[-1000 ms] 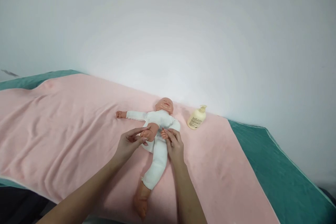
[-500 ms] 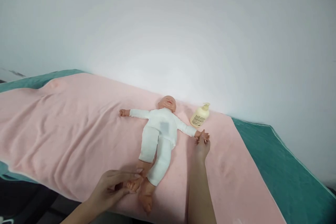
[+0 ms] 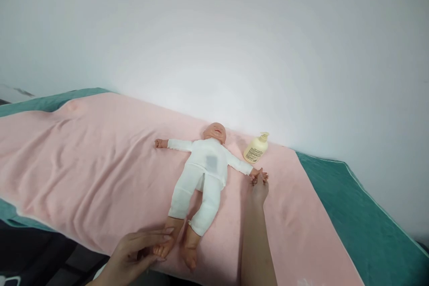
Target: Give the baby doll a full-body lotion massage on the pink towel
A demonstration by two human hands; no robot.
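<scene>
A baby doll with a white cloth body lies on its back, its head toward the wall and its arms spread. My left hand holds the doll's foot on the left side between thumb and fingers. At the doll's outstretched hand on the right, my right hand pinches the small fingers. A grey-blue square patch shows on the doll's belly. Just beyond my right hand stands a pale yellow pump bottle with printed text, close to the doll's sleeve.
A pink blanket with wrinkles on its left side covers the surface. Green cloth shows from under it at the right and left. A pale wall rises directly behind.
My left hand has drawn the doll's foot to the left and slightly down, so the legs are farther apart. My right hand stays at the doll's hand.
</scene>
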